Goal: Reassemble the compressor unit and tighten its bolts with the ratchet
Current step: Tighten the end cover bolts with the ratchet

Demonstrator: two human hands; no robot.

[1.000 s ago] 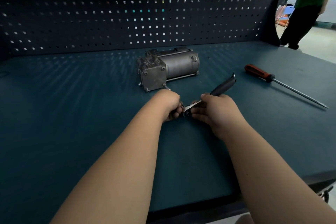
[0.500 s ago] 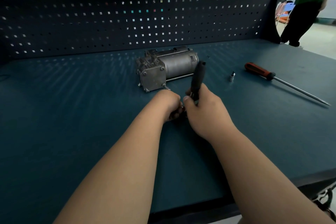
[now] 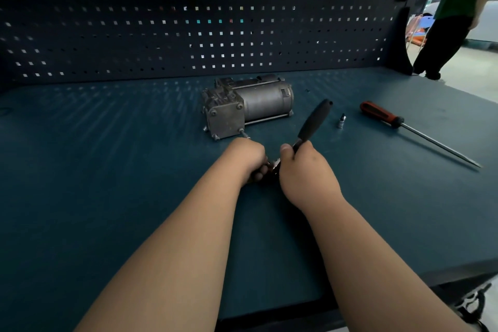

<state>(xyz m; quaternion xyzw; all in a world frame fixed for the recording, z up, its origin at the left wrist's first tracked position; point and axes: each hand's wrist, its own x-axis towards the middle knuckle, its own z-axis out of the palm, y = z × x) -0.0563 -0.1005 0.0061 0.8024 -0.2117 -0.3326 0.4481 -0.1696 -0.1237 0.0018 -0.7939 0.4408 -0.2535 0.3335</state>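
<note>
Bench (image 3: pixel 107 170) with one compressor (image 3: pixel 250 106), one screwdriver (image 3: pixel 396 121), one bit (image 3: pixel 341 121); left hand (image 3: pixel 246 159), right hand (image 3: pixel 304 175) tight around one ratchet (image 3: pixel 314 121)

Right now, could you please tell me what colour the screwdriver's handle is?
The screwdriver handle is red with a black collar, clearest in the head view.

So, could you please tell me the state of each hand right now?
Left hand: closed at the ratchet head; exact hold hidden.
Right hand: closed, gripping the ratchet shaft below its handle.
</note>
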